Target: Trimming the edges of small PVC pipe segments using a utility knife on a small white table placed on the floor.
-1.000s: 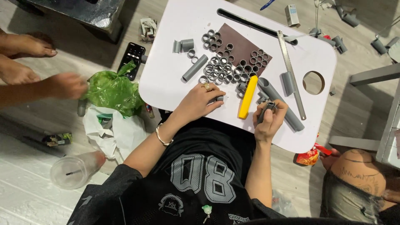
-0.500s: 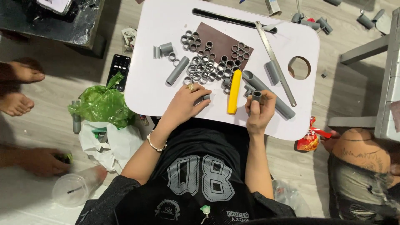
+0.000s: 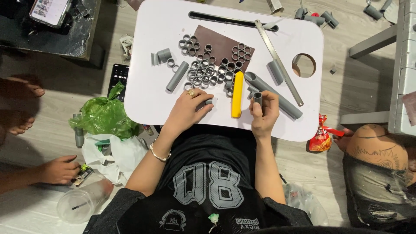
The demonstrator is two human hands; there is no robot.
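Observation:
My left hand (image 3: 187, 108) rests on the white lap table (image 3: 151, 91) with its fingers closed on a short grey pipe piece (image 3: 208, 102). A gold ring sits on one finger and a bracelet on the wrist. My right hand (image 3: 264, 112) holds another short grey pipe ring (image 3: 257, 97) upright between thumb and fingers. A yellow-handled tool (image 3: 237, 94) lies between the two hands. Several grey pipe rings (image 3: 207, 69) are clustered on and around a brown board (image 3: 221, 45) beyond the hands. A long grey pipe (image 3: 277, 97) lies just right of my right hand.
A metal saw blade (image 3: 277, 61) and a black strip (image 3: 229, 19) lie on the far side of the table, by a round hole (image 3: 303, 65). A green bag (image 3: 104, 116), a phone (image 3: 117, 79), a plastic cup (image 3: 82, 202) and another person's hand (image 3: 58, 170) are on the floor left.
My right hand has lifted a pipe ring upright off the long pipe. The other person's hand has moved from the green bag down toward the plastic cup.

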